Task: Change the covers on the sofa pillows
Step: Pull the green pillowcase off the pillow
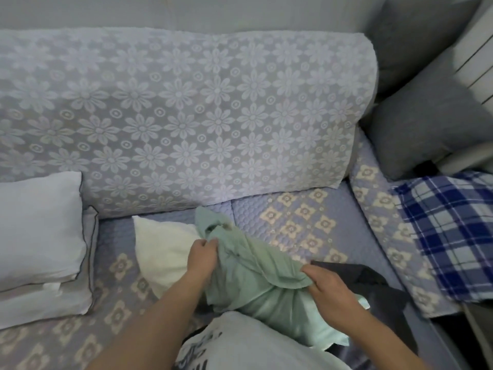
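Observation:
A pale green pillow cover (248, 279) lies bunched on the sofa seat in front of me. My left hand (201, 256) grips its upper left folds. My right hand (326, 285) pinches its right edge. A bare cream pillow (164, 252) lies on the seat just left of the green cover, partly under it. A dark grey cloth (373, 287) lies under and to the right of my right hand.
Two white pillows (40, 231) are stacked at the left of the seat (298, 217). A lace-covered backrest (186, 116) runs behind. Grey cushions (424, 124) and a blue plaid cloth (448, 236) sit at the right. A printed white pillow (240, 345) lies nearest me.

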Demonstrator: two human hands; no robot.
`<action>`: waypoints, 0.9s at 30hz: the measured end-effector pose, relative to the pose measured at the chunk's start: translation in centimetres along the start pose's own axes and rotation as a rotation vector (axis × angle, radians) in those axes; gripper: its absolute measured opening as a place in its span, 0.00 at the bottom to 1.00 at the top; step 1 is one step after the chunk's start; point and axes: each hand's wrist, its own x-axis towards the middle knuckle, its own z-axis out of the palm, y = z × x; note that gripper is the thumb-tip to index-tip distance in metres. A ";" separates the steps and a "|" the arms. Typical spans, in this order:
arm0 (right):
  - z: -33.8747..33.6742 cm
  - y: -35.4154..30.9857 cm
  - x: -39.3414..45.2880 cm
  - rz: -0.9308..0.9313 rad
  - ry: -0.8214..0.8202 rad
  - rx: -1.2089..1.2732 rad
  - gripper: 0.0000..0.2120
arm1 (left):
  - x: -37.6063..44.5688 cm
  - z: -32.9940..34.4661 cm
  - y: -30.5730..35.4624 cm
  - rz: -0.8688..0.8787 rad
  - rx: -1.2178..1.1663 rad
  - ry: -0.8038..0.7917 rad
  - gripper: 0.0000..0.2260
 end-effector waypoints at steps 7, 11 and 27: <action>1.4 -3.9 1.8 0.379 -0.049 0.309 0.08 | -10.9 2.3 4.0 -0.089 -0.412 -0.434 0.14; 1.1 -6.0 2.4 0.132 -0.386 0.300 0.26 | -13.7 0.7 5.3 0.157 -0.264 -0.534 0.18; 3.1 -3.3 0.9 -0.218 0.085 0.035 0.19 | -9.5 -3.1 -0.8 1.011 1.165 0.092 0.29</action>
